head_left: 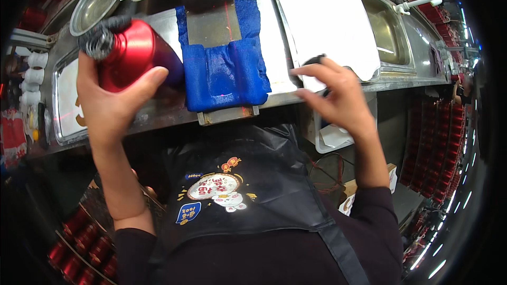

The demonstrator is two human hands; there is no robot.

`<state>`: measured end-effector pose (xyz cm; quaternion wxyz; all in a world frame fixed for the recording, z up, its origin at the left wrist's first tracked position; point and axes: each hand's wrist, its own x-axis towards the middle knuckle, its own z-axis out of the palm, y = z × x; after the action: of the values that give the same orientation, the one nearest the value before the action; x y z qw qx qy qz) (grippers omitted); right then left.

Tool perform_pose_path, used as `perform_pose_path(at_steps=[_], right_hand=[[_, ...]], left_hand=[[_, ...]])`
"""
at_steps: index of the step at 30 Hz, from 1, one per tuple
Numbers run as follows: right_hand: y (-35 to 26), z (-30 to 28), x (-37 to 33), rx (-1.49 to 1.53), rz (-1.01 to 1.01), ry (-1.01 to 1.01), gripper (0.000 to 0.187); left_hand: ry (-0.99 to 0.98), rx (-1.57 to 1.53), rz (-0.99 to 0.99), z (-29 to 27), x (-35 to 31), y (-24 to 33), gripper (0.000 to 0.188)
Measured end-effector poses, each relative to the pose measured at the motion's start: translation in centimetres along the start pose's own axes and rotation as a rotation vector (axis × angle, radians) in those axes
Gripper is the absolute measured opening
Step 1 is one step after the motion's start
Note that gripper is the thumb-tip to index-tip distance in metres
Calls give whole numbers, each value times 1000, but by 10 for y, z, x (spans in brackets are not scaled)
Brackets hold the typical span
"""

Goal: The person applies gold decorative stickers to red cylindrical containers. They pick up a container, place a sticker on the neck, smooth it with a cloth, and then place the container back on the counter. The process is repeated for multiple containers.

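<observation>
Red bottle (138, 53), in left hand (108, 97), tilted

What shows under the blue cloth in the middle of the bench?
A metal piece sticks out below the front edge of the blue cloth. Anything further back beneath it is covered and cannot be seen.

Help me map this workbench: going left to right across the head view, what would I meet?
Stacked white spool-like rolls, glossy red metallic bottle, blue textured cloth pad, the person's bare right hand, white tubular faucet.
</observation>
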<state>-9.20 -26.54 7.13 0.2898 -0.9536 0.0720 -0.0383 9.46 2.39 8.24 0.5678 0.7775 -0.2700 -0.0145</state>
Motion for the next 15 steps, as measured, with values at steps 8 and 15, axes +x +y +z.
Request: perform_pose_path(at_steps=[8,15], right_hand=[[61,3,-17,-242,-156,-63,31],[70,-2,-12,-86,-109,-125,28]], left_hand=[[-209,-101,86,-24,22,-22,78],[-44,-155,49,-14,1,-15,77]])
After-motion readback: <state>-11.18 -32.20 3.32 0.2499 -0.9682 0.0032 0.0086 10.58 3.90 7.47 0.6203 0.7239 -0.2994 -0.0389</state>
